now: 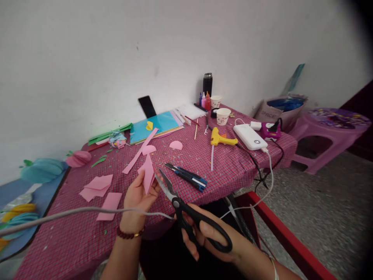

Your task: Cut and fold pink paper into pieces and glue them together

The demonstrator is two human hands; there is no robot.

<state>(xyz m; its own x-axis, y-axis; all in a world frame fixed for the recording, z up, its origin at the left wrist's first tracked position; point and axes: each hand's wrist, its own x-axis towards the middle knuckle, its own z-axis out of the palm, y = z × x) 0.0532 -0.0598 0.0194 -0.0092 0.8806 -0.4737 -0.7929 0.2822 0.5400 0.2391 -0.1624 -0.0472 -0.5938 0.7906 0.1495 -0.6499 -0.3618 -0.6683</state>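
The work in hand is paper cutting, and it looks partway through. The left hand pinches a folded pink paper piece upright, left of the blue utility knife. The right hand grips the scissors by the handles, on the near side of the knife, the blades parted and pointing at the paper. Whether a blade touches it I cannot tell. The 2 hands are apart from each other.

Some cutting is evidently done: 2 pink half-circles lie beyond the knife, a long pink strip lies beyond it and to the left, and green scraps are farther left. Well left of the knife sit a pink paper ornament and a teal paper ornament, both seemingly assembled.

The folded piece probably has trimming left. The pink sheets and a pink rectangle, left of the knife, lie flat and unjoined. The yellow glue gun, beyond the knife to its right, is out of hand, so gluing these loose pieces seems not yet begun.
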